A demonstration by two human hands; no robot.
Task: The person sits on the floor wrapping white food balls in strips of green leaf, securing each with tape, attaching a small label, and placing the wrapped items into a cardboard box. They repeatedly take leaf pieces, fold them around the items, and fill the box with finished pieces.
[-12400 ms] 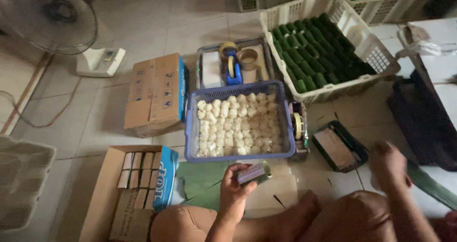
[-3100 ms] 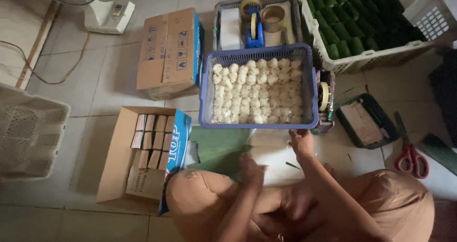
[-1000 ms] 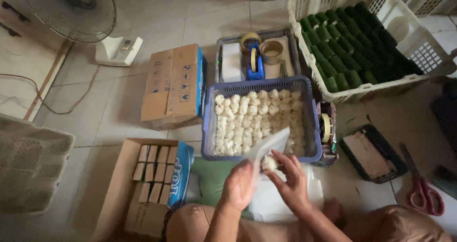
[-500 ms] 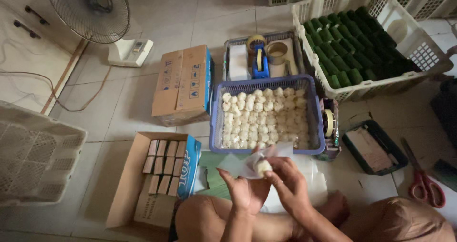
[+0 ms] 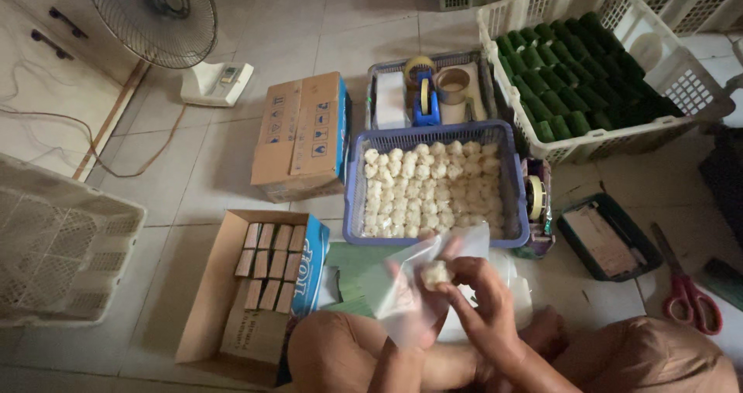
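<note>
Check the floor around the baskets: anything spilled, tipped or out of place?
Nothing stands out. The white lumps sit inside the blue basket, the green rolls inside the white crate, none loose on the tiles. The red-handled scissors lie flat, apart from both hands, which hold one lump in a clear bag.

I see a small pale round food ball [image 5: 436,273] against what looks like a thin clear plastic sheet [image 5: 402,296], above my lap.

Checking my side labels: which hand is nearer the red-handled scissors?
Right. The right hand is closer to the scissors at far right; the left hand, behind the clear bag, is farther.
</note>
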